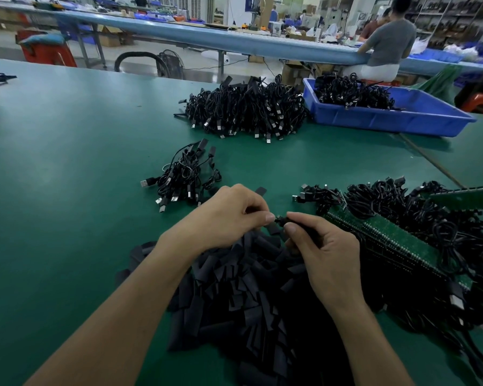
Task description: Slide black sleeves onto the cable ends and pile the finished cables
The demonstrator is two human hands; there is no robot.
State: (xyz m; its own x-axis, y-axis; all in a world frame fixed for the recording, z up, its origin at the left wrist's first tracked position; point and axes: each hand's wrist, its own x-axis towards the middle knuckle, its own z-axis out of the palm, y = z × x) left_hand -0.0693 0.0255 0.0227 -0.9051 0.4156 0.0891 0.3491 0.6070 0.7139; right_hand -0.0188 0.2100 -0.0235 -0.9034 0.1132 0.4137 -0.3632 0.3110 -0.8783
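My left hand [229, 215] and my right hand [318, 246] meet above a heap of flat black sleeves [248, 296] on the green table. The left hand pinches a black sleeve [273, 227] at its fingertips. A black cable end [283, 219] is pinched between the right hand's thumb and fingers, its tip touching the left fingertips. A small pile of sleeved cables [183, 176] lies just beyond my hands. Unsleeved cables [418, 215] are heaped at the right.
A big pile of black cables [248, 110] sits further back, beside a blue tray [388, 118] holding more cables. Green circuit-board strips [388, 235] lie among the right-hand cables. A person sits at a long bench behind.
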